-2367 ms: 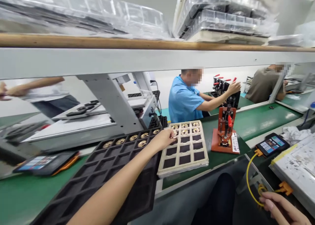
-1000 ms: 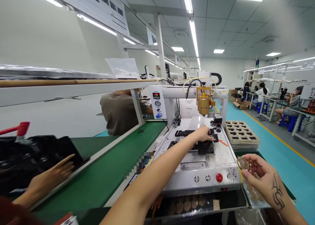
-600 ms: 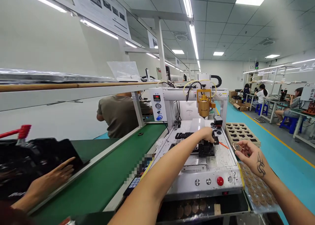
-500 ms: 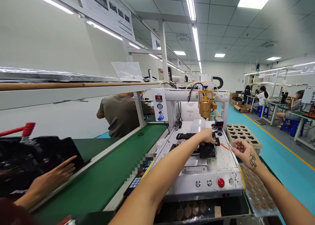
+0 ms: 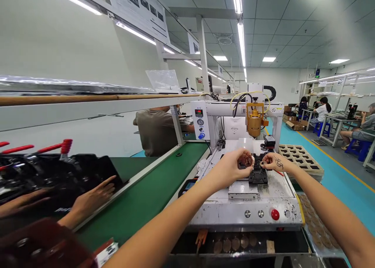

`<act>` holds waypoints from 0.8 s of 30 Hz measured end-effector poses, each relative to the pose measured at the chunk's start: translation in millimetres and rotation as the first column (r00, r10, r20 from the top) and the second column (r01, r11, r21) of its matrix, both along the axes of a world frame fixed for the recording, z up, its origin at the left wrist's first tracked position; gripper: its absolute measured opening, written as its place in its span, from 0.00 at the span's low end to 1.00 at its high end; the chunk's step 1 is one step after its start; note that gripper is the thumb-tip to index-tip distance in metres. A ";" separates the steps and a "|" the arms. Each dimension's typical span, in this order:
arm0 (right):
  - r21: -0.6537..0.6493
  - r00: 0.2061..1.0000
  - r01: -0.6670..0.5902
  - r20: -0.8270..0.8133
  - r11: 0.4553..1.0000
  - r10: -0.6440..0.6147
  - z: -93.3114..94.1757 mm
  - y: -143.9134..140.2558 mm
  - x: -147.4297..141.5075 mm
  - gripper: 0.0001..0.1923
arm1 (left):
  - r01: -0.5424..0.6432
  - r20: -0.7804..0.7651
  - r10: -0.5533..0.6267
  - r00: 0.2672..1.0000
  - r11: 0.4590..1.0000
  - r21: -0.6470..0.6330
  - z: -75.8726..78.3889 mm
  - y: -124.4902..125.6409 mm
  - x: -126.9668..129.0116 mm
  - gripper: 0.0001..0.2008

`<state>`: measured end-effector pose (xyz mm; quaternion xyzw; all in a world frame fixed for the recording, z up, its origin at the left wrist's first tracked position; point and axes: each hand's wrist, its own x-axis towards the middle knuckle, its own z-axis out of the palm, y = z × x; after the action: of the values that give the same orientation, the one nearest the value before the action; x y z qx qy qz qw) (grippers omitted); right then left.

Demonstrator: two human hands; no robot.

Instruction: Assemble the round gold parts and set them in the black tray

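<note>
My left hand (image 5: 236,166) pinches a round, copper-rimmed clear disc (image 5: 249,161) by its edge, just above the left part of the black fixture (image 5: 258,177). My right hand (image 5: 274,161), with a tattoo near the wrist, has its fingertips closed on a small round copper-coloured disc (image 5: 263,163) at the right side of the fixture. Whether that disc touches the fixture I cannot tell. The fixture lies on the white bed of a benchtop dispensing machine (image 5: 216,213), under its brass-coloured head (image 5: 254,121). An orange-red stick (image 5: 280,174) lies right of the fixture, partly behind my right hand.
Right of the machine is a stacked beige compartment tray (image 5: 301,158), with a sheet of round brown discs (image 5: 318,225) nearer me. A green conveyor belt (image 5: 146,197) runs along the left. A co-worker's hand (image 5: 93,197) rests by black parts with red-handled clamps (image 5: 66,147).
My left hand has lifted back from the fixture and now holds a disc. My right hand has moved left to the fixture with its disc. The view has shifted slightly left.
</note>
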<state>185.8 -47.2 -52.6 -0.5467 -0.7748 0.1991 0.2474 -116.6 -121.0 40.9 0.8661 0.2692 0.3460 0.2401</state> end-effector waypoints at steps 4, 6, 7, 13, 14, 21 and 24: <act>0.019 0.996 -0.052 0.069 0.998 0.051 6.1 -0.8 2.3 0.13 | -0.025 0.024 0.025 0.999 0.999 0.026 -10.2 -30.4 -37.1 0.09; 0.055 0.995 -0.050 0.089 0.997 0.045 4.9 -1.9 1.6 0.13 | -0.059 0.026 0.058 0.998 0.997 0.055 -16.9 -41.3 -53.4 0.11; 0.078 0.995 -0.042 0.097 0.996 0.034 2.8 -2.3 0.9 0.13 | -0.077 0.027 0.075 0.997 0.994 0.072 -20.6 -46.5 -61.0 0.11; 0.199 0.991 0.045 0.117 0.979 -0.069 -17.7 -2.0 -0.2 0.14 | -0.183 0.019 0.182 0.983 0.973 0.139 -41.6 -80.8 -92.8 0.14; 0.211 0.990 0.054 0.117 0.976 -0.080 -19.9 -0.9 -0.1 0.14 | -0.194 0.018 0.194 0.981 0.970 0.144 -43.0 -86.2 -94.3 0.15; 0.336 0.977 0.203 -0.003 0.920 -0.214 -19.1 -4.3 -1.9 0.16 | -0.173 0.041 0.170 0.985 0.982 0.079 -48.9 -105.7 -78.1 0.14; 0.418 0.925 0.378 -0.149 0.826 -0.348 -28.2 -52.9 1.8 0.20 | -0.186 0.076 0.183 0.980 0.982 0.039 -69.8 -107.0 -78.4 0.14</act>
<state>187.6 -100.1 -80.8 -0.6069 -0.6726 -0.0134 0.4232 -195.1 -228.1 -28.9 0.8298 0.3314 0.4038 0.1964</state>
